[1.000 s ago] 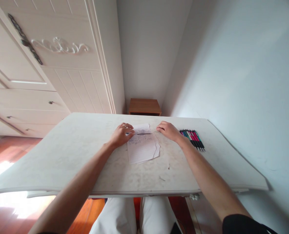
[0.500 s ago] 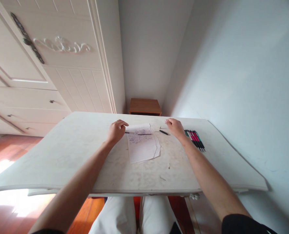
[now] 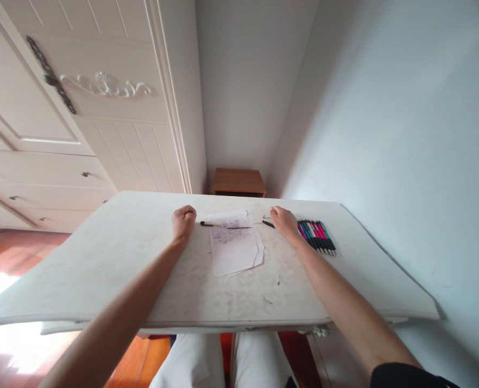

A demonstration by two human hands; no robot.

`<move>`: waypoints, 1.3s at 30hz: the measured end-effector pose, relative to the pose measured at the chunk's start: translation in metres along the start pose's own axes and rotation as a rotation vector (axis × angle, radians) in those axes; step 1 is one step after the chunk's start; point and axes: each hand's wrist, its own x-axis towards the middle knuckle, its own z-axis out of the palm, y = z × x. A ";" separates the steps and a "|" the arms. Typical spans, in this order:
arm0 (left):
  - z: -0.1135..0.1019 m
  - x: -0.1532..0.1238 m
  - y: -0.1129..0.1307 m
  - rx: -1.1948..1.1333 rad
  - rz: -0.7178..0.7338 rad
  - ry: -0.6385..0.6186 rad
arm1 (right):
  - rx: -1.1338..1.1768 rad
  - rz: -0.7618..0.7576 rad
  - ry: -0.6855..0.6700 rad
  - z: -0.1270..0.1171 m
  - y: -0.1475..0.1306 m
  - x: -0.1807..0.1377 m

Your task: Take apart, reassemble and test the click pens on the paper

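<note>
From here, the left hand (image 3: 184,222) and right hand (image 3: 284,222) are resting balled up, can't tell if they're hiding anything. That row of pens (image 3: 319,237) on the counter (image 3: 114,258) is looking done, I reckon, but a dark stick (image 3: 238,228) is lying on the scribbled paper (image 3: 235,256), black piece (image 3: 204,223) and black tube (image 3: 267,224) unjoined either side.

This looks like a room in a home. A white wardrobe (image 3: 105,126) with scrollwork (image 3: 105,85) stands left, wood floor (image 3: 25,245) beneath, a small brown cabinet (image 3: 239,181) far.
</note>
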 end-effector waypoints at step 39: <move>-0.010 0.011 -0.026 0.405 0.509 -0.508 | 0.213 -0.647 0.201 -0.008 -0.015 -0.026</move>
